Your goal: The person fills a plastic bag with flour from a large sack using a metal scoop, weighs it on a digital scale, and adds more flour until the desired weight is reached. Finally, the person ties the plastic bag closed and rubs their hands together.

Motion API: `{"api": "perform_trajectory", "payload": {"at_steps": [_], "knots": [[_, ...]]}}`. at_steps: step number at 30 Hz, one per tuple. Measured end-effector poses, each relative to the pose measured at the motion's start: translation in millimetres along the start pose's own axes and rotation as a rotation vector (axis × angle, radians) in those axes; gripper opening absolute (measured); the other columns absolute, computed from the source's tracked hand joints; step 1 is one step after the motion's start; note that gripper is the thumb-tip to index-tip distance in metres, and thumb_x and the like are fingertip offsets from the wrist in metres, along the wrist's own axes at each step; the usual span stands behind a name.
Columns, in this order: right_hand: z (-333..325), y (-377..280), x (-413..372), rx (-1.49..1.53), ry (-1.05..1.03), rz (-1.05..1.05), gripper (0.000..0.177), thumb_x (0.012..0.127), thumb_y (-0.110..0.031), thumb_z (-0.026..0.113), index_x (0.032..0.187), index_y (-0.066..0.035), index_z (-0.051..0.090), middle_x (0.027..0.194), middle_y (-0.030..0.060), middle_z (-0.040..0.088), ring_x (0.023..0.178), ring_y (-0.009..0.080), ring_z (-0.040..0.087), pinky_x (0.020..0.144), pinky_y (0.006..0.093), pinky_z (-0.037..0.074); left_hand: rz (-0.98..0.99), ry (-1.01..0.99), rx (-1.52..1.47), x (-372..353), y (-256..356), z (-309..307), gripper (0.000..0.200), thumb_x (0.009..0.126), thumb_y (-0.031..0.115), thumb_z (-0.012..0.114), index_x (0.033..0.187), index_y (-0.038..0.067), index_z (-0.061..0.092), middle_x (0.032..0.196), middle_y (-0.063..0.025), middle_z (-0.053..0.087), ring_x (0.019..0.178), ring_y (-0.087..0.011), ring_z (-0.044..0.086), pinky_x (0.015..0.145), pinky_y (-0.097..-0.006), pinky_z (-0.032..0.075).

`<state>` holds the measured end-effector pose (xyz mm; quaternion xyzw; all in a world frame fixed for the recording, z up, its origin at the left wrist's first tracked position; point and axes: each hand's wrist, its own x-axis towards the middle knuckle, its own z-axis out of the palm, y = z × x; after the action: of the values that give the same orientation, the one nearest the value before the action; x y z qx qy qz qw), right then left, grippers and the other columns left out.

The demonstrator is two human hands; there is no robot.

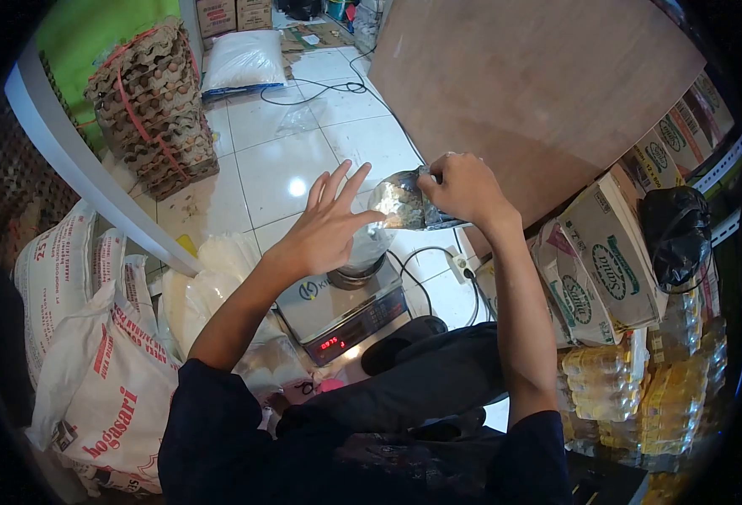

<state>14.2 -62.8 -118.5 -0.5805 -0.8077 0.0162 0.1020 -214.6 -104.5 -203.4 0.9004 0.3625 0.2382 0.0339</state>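
Observation:
My right hand (465,189) is closed around the back end of a shiny metal scoop (398,200), held up in front of me and tilted to the left. My left hand (324,223) has its fingers spread, its thumb pointing at the scoop's front edge. Below the hands a clear plastic bag (372,246), partly hidden by the left hand, stands in a round dark holder (358,274) on a digital scale (303,305). Red digits glow on the scale's display (334,344).
Printed white sacks (122,396) stand at the left, by stacked egg trays (154,109). Cartons (602,252) and bottles of yellow oil (602,383) line the right. A brown board (522,84) leans ahead. Cables run to a power strip (463,268) on the tiled floor.

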Motion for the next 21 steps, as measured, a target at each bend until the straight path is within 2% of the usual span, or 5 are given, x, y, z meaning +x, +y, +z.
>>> {"api": "perform_trajectory", "payload": {"at_steps": [8,14,21], "knots": [[1.6,0.8,-2.5,-0.003,-0.010,0.035,0.036,0.078,-0.032,0.062,0.085,0.002,0.072,0.078,0.0260,0.066,0.078,0.0396,0.065,0.078,0.0446,0.052,-0.007,0.071,-0.028,1.4,-7.6,1.2,0.054,0.066,-0.004,0.054,0.117,0.014,0.061,0.149,-0.0215,0.023,0.140,-0.0426,0.014,0.112,-0.0529,0.014],[3.1,-0.4,-4.3,-0.009,0.004,0.009,0.037,0.078,-0.032,0.062,0.086,0.002,0.072,0.078,0.0259,0.066,0.078,0.0394,0.065,0.077,0.0441,0.052,0.046,0.078,-0.054,10.0,-1.8,3.6,0.058,0.066,-0.005,0.053,0.121,0.014,0.060,0.150,-0.0213,0.021,0.140,-0.0426,0.015,0.112,-0.0525,0.014],[6.7,-3.7,-3.9,0.010,0.020,0.007,0.036,0.078,-0.032,0.062,0.086,0.001,0.072,0.079,0.0255,0.066,0.078,0.0387,0.066,0.078,0.0431,0.052,-0.014,0.045,0.147,17.8,1.2,5.7,0.055,0.069,-0.005,0.058,0.120,0.014,0.061,0.153,-0.0198,0.018,0.142,-0.0389,0.013,0.114,-0.0526,0.012]]}}
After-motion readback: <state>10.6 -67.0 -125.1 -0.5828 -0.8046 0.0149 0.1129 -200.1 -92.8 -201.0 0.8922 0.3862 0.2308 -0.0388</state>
